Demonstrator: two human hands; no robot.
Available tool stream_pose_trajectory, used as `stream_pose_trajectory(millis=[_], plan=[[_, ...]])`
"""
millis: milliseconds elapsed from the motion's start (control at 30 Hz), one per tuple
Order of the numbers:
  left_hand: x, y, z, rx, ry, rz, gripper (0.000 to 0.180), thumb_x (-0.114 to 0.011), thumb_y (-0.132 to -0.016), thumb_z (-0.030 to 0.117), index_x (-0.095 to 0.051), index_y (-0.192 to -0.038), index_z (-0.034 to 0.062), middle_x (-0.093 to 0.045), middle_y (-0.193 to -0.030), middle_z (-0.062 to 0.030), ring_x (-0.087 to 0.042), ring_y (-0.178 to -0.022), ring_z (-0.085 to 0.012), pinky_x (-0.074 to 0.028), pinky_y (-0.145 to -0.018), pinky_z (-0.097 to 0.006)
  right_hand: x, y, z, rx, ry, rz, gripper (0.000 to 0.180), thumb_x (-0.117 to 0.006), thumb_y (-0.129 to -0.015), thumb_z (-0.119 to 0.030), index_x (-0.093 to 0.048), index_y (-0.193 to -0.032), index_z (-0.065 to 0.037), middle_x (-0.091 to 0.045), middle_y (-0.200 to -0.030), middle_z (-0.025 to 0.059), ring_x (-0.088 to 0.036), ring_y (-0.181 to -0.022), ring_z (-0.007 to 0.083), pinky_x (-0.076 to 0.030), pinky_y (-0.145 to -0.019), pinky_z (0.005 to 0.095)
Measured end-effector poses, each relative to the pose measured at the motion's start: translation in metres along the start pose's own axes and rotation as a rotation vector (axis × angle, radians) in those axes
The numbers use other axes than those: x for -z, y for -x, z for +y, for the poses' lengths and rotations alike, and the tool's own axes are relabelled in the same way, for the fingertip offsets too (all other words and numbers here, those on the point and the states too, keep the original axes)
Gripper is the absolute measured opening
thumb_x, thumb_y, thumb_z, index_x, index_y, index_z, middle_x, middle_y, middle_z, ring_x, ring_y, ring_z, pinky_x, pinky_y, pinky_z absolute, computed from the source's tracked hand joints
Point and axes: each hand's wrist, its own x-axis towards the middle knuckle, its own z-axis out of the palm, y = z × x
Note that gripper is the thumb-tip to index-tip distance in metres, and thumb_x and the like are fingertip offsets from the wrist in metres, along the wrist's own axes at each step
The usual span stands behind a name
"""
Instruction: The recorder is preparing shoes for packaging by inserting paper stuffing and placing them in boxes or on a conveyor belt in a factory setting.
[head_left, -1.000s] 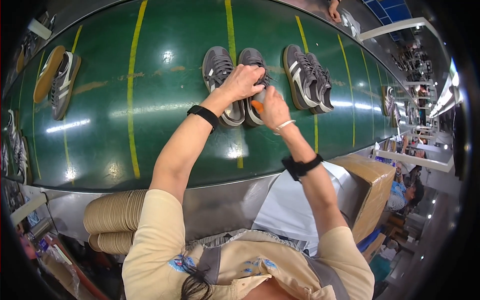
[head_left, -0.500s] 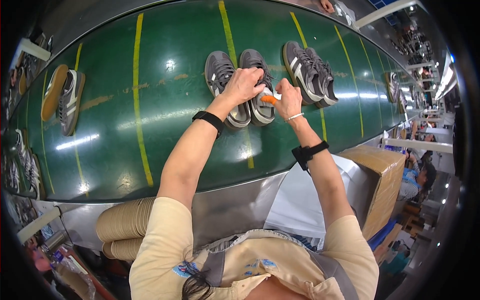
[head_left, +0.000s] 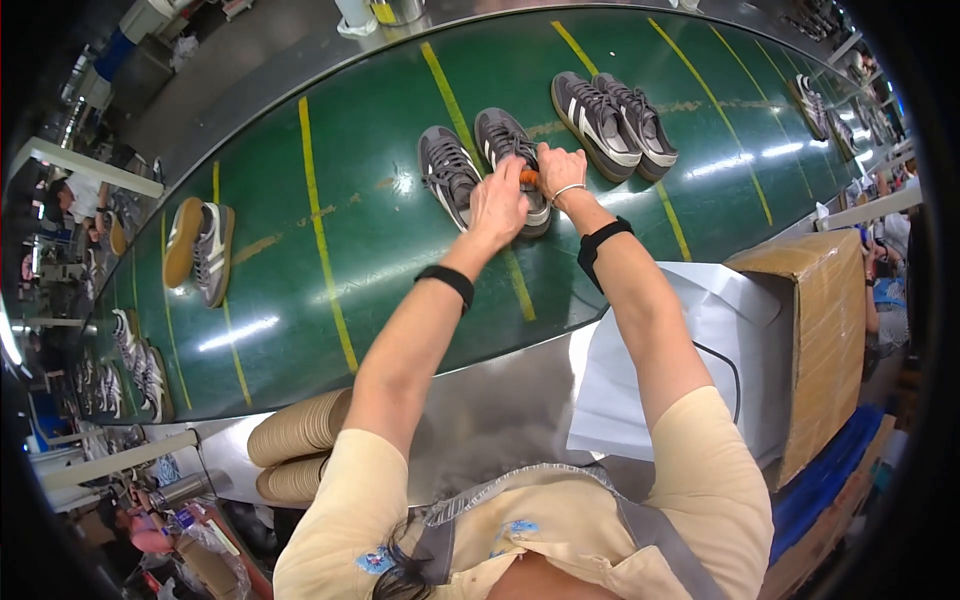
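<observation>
hands (head_left: 497, 205) (head_left: 562, 170) grip grey shoe (head_left: 512, 160) mid-belt (head_left: 380, 280).

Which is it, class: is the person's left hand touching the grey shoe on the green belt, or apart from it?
Touching. The head view shows the left hand lying on the grey shoe, its fingers overlapping the shoe's side with no gap.

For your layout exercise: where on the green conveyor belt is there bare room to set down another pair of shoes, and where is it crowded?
Bare green conveyor belt lies between the tipped tan-soled pair and the grey striped pair under both hands, and below the left hand toward the steel edge. It is crowded around the right hand, where the second grey pair sits close.
</observation>
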Motion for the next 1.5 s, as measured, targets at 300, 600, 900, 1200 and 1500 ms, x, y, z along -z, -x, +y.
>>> stream_pose_trajectory(millis=[300, 600, 900, 1200, 1500], plan=[[-0.026, 0.03, 0.023, -0.192, 0.198, 0.111, 0.018, -0.053, -0.087, 0.006, -0.053, -0.103, -0.0032, -0.054, -0.105, -0.0222, -0.055, -0.099, -0.0409, -0.044, -0.086, -0.045, 0.033, 0.058, 0.021, -0.052, -0.637, 0.08, 0.031, -0.069, -0.074, -0.01, -0.054, -0.1, -0.001, -0.06, -0.102, 0.02, -0.06, -0.096, 0.0362, -0.049, -0.08, 0.0419], [-0.057, -0.016, 0.017, 0.275, -0.136, -0.254, 0.074, -0.069, -0.076, 0.033, -0.038, -0.124, -0.014, -0.043, -0.124, -0.0282, -0.043, -0.119, -0.0396, -0.037, -0.103, -0.041, 0.153, 0.333, 0.099, -0.117, -0.056, 0.51, 0.039, -0.073, -0.077, -0.012, -0.056, -0.109, 0.003, -0.06, -0.108, 0.0195, -0.055, -0.103, 0.0391, -0.044, -0.088, 0.0428], [-0.039, 0.002, 0.015, 0.139, -0.074, 0.115, 0.042, -0.067, -0.075, 0.011, -0.053, -0.111, -0.0049, -0.054, -0.11, -0.0238, -0.052, -0.108, -0.039, -0.043, -0.092, -0.042, 0.156, 0.402, 0.161, -0.936, -0.428, 0.269, 0.085, -0.077, -0.072, -0.044, -0.043, -0.131, 0.006, -0.048, -0.132, 0.0285, -0.042, -0.123, 0.043, -0.034, -0.103, 0.0448], [-0.05, 0.118, 0.218, -0.601, 0.27, -0.094, 0.038, -0.069, -0.073, 0.006, -0.055, -0.107, 0.0015, -0.055, -0.114, -0.0179, -0.05, -0.114, -0.0352, -0.041, -0.098, -0.043, 0.116, 0.437, 0.228, -0.678, -0.186, 0.191, 0.056, -0.062, -0.087, -0.037, -0.051, -0.124, 0.003, -0.054, -0.124, 0.0246, -0.052, -0.115, 0.034, -0.04, -0.099, 0.0376], [-0.126, 0.108, 0.293, -0.793, 0.188, -0.195, 0.029, -0.061, -0.077, 0.007, -0.056, -0.104, -0.0014, -0.055, -0.115, -0.0202, -0.047, -0.115, -0.039, -0.036, -0.101, -0.047, 0.151, 0.428, 0.15, -0.541, -0.529, 0.29, 0.052, -0.06, -0.085, -0.046, -0.06, -0.119, -0.007, -0.054, -0.126, 0.0184, -0.047, -0.12, 0.0353, -0.038, -0.102, 0.0403]])
